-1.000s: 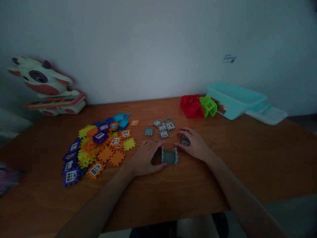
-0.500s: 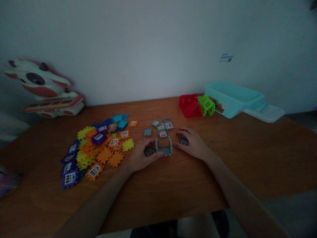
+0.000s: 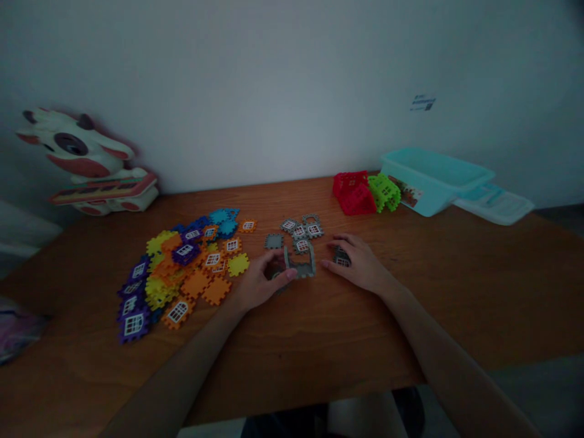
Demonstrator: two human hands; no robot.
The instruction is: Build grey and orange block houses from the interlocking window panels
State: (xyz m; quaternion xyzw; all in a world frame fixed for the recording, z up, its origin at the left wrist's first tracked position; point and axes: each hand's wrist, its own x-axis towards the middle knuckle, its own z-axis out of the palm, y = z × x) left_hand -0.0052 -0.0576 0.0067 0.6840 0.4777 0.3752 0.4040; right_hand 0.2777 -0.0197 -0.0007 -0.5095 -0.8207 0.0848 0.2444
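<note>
- Two hands lie at the middle of the table. The left hand (image 3: 259, 283) is half-curled, its fingertips (image 3: 290, 274) at the near upright of the grey frame, and a grey plastic window tile (image 3: 276, 274) shows under its palm; whether it pinches that tile, I cannot tell.
- The right hand (image 3: 358, 263) is loosely spread, its fingers curved over a second grey plastic window tile (image 3: 341, 257). Any grip is hidden.
- Between the hands stands a U-shaped grey plastic frame (image 3: 300, 271), a flat notched base with two upright walls. Pressure from the left fingertips could tip it or spring a wall from its notches.
- A loose cluster of grey window tiles (image 3: 298, 231) and one plain grey square tile (image 3: 274, 241) lie just beyond. A careless sweep of either hand could scatter them.
- A heap of orange, yellow, purple and blue notched plastic tiles (image 3: 189, 267) lies beside the left wrist, where an elbow shift could spread it.
- Farther off on the wooden table (image 3: 433, 304) stand a red plastic tile house (image 3: 353, 194) and a green one (image 3: 384, 192), touching each other, near a pale teal plastic box (image 3: 431, 181). A cow-shaped toy (image 3: 82, 161) leans by the wall.
- Dim light could make grey notches hard to line up.
</note>
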